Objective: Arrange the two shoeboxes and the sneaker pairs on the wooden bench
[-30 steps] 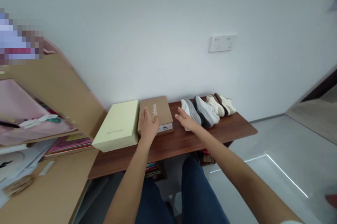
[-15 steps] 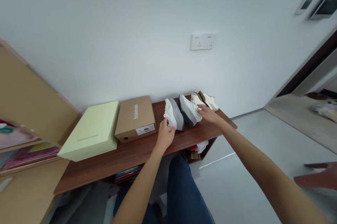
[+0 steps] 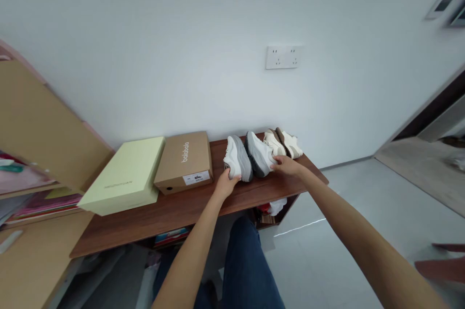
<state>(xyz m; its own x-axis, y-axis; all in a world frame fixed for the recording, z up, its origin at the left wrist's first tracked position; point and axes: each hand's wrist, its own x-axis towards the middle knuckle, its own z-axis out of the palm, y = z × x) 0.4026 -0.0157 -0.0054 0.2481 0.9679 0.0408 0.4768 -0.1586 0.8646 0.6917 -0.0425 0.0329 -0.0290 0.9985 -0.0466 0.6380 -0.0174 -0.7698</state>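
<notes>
Two white sneakers with grey soles lie on their sides on the brown wooden bench top (image 3: 174,214), soles facing each other. My left hand (image 3: 225,184) grips the heel end of the left sneaker (image 3: 236,156), thumb and fingers around it. The heel end of the right sneaker (image 3: 259,153) is in my right hand (image 3: 286,165). Just beyond that hand rests a pair of cream shoes with brown soles (image 3: 289,144), against the wall. To the left of the sneakers sits a closed brown shoebox (image 3: 185,159).
A pale yellow box (image 3: 127,168) stands at the left beside the shoebox. A wooden desk with a shelf (image 3: 47,120) borders the bench on the left. On the wall is a double socket (image 3: 284,57). Below the bench top, a cubby holds a white bag (image 3: 278,206).
The view has shifted slightly. Both hands stay on the sneakers. My right hand sits a little lower on the right sneaker, showing more of the cream shoes.
</notes>
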